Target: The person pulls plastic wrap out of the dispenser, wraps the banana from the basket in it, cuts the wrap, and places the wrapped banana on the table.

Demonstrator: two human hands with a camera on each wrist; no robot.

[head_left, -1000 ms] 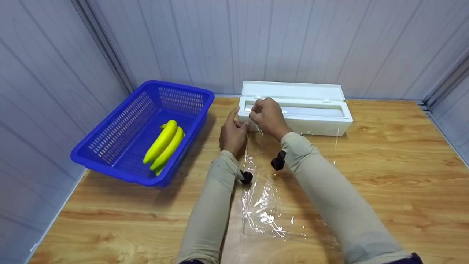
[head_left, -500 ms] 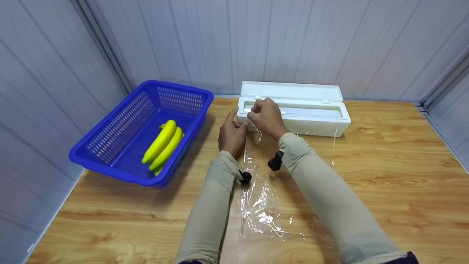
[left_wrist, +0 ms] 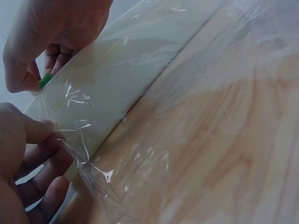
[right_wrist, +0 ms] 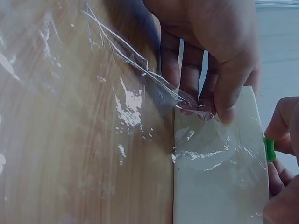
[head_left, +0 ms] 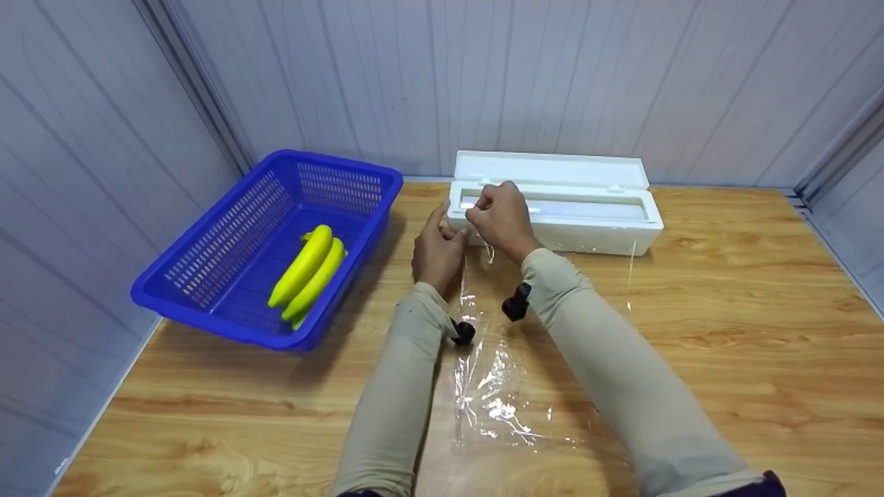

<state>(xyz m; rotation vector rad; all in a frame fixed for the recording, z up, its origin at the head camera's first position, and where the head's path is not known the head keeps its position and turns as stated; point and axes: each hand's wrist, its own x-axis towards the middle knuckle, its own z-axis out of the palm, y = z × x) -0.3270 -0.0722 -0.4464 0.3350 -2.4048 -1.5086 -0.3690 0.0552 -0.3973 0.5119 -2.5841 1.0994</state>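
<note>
A sheet of clear plastic wrap (head_left: 501, 411) runs from the front of a white wrap dispenser box (head_left: 597, 239) over the tabletop. At the box's left front corner, my left hand (head_left: 439, 255) pinches the wrap's edge between thumb and forefinger; the film bunches into folds there in the right wrist view. My right hand (head_left: 505, 217) bends over the box's top front edge, close to the left end. Its fingertips pinch a small green slider (left_wrist: 45, 80), which shows in both wrist views and is hidden by the hand in the head view.
To the left stands a blue plastic basket (head_left: 148, 293) holding yellow bananas (head_left: 304, 269). The box's white lid (head_left: 549, 168) is raised at the back near the panel wall (head_left: 552, 83). Wooden tabletop (head_left: 753, 331) extends on the right. A dark camera sits at each wrist.
</note>
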